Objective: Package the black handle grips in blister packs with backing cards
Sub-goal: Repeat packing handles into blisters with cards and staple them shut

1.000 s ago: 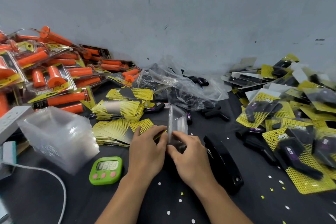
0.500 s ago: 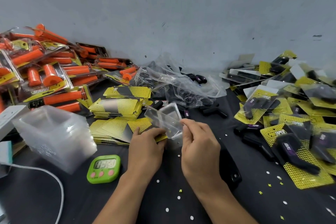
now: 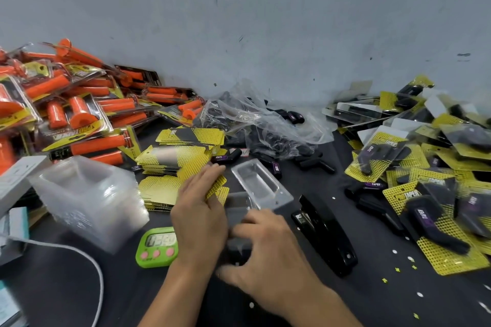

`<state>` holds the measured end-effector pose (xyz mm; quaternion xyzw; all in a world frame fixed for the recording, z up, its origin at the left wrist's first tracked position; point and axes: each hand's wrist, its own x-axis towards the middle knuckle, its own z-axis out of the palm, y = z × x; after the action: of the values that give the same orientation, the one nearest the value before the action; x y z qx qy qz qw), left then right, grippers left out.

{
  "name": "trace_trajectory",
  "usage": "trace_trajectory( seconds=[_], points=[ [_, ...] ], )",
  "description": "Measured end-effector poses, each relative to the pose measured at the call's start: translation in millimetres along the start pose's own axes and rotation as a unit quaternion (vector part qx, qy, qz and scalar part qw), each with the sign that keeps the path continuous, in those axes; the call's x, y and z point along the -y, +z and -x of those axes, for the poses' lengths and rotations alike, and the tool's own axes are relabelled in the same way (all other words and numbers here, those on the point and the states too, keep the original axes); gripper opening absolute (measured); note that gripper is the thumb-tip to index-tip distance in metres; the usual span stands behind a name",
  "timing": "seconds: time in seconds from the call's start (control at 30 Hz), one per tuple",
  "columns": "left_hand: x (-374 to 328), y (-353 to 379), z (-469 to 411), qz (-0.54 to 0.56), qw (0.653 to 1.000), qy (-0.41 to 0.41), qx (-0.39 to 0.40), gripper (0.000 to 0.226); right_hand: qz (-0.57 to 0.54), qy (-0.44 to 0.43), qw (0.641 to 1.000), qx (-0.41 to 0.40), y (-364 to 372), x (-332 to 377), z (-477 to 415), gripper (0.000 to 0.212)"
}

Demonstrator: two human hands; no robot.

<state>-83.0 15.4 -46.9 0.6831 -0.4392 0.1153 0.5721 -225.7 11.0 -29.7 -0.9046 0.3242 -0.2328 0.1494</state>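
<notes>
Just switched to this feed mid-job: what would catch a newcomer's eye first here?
The heap of orange grip packs is piled at far left against the wall. Opposite, at right, lies a spread of yellow-carded black grip packs. At centre, an empty clear blister shell lies left of a black stapler.
</notes>
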Motion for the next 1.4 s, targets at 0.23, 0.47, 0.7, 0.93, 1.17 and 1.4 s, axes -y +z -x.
trace_trajectory(
  seconds=[0.23,0.47,0.7,0.93,1.17,1.4],
  points=[
    [-3.0,19.5,9.2,-0.028,0.974,0.067,0.214,0.053,-0.104,0.085,0.956,-0.262,-57.0,-45.1,-12.4,0.013],
    [8.7,25.4,3.5,0.044,0.992,0.061,0.100,0.071,0.111,0.228,0.966,0.043,-79.7,-99.9,-107.0,0.029],
    [14.8,14.5,-3.1,-0.084,0.984,-0.069,0.139,0.068,0.140,0.252,0.929,0.231,-33.9,-105.9,-169.3,0.024],
    [3.7,10.7,1.1,-0.070,0.987,-0.133,0.052,0.091,0.093,0.335,0.937,0.035,-45.2,-110.3,-158.9,0.010],
    [-5.8,6.5,4.6,-0.101,0.964,-0.237,0.059,0.050,-0.398,0.188,0.874,-0.206,-55.2,-42.8,-64.9,0.030],
    [-5.6,6.4,8.6,0.014,0.969,-0.240,0.058,0.039,-0.154,0.148,0.977,-0.026,-10.0,-35.1,-13.4,0.033]
  ],
)
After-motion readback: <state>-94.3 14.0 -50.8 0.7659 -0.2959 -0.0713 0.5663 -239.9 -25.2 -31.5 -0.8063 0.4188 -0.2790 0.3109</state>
